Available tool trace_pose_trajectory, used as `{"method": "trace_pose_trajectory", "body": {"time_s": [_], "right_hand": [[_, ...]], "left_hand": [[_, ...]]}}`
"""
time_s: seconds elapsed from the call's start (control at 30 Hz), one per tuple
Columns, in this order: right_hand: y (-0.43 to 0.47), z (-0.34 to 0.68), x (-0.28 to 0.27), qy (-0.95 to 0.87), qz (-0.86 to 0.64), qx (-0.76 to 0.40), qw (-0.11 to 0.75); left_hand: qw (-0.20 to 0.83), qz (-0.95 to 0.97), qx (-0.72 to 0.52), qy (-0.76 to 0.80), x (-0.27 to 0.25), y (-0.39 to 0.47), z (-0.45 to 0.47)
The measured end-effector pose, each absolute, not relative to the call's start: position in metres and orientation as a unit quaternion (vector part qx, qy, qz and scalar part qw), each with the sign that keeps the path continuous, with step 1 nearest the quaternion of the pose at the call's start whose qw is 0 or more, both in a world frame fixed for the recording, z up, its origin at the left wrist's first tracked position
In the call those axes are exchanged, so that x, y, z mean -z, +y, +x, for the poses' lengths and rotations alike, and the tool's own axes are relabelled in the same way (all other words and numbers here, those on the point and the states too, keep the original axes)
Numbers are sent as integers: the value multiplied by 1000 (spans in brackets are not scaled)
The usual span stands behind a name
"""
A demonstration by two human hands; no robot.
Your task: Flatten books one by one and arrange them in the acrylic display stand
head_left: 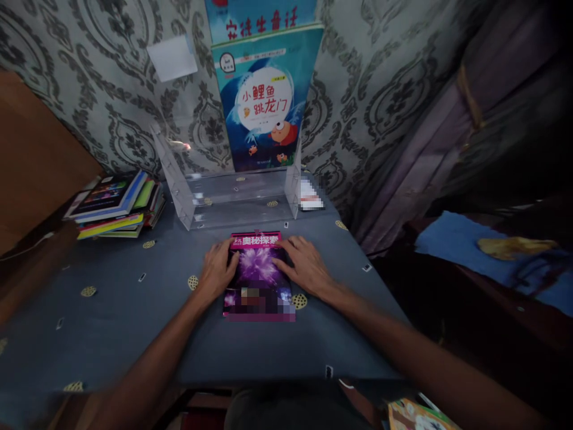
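A purple picture book [256,266] with a starburst cover lies flat on the cloth-covered table in front of me. My left hand [219,264] holds its left edge, fingers at the upper corner and thumb over the cover. On the opposite side, my right hand [307,266] holds the right edge the same way, with the thumb resting on the cover. Just beyond the book is a clear plastic rack [239,190] with two side panels. A blue book with a red fish [271,128] stands upright at its back, before another blue book [264,13].
A stack of books [117,203] sits at the table's left, and a white item [310,196] lies right of the rack. The patterned wall [371,71] closes off the back. A blue cloth [452,239] lies off to the right; a colourful book [414,416] shows below the table edge.
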State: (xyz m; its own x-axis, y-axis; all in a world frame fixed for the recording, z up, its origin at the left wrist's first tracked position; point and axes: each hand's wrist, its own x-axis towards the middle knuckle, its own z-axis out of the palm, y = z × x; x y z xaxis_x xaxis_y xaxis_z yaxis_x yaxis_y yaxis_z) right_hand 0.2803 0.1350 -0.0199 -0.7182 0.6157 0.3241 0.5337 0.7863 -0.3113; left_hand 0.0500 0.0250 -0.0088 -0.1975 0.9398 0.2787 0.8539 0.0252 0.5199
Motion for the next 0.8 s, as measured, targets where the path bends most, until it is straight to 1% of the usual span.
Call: {"method": "trace_pose_trajectory", "body": {"time_s": [0.1, 0.2, 0.27, 0.37, 0.47, 0.57, 0.63, 0.73, 0.8], "right_hand": [[133, 281, 19, -924, -307, -92, 209], [132, 282, 21, -924, -301, -89, 216], [132, 282, 23, -922, -299, -88, 229], [133, 282, 25, -917, -297, -93, 248], [133, 282, 26, -915, -296, -97, 255], [134, 282, 25, -917, -291, -98, 255], [134, 282, 24, -916, -290, -105, 254], [134, 283, 22, -910, -298, -141, 251], [135, 284, 22, -896, -307, -187, 262]], "left_hand": [[125, 598, -369, 700, 12, 26, 50], [228, 535, -479, 658, 11, 30, 48], [301, 474, -547, 621, 10, 33, 45], [367, 349, -611, 609, 9, 35, 41], [431, 250, -637, 588, 10, 36, 43], [508, 225, -635, 537, 11, 37, 47], [541, 217, -625, 520, 10, 38, 50], [551, 212, -624, 511, 7, 38, 53], [545, 214, -639, 498, 5, 38, 54]]}}
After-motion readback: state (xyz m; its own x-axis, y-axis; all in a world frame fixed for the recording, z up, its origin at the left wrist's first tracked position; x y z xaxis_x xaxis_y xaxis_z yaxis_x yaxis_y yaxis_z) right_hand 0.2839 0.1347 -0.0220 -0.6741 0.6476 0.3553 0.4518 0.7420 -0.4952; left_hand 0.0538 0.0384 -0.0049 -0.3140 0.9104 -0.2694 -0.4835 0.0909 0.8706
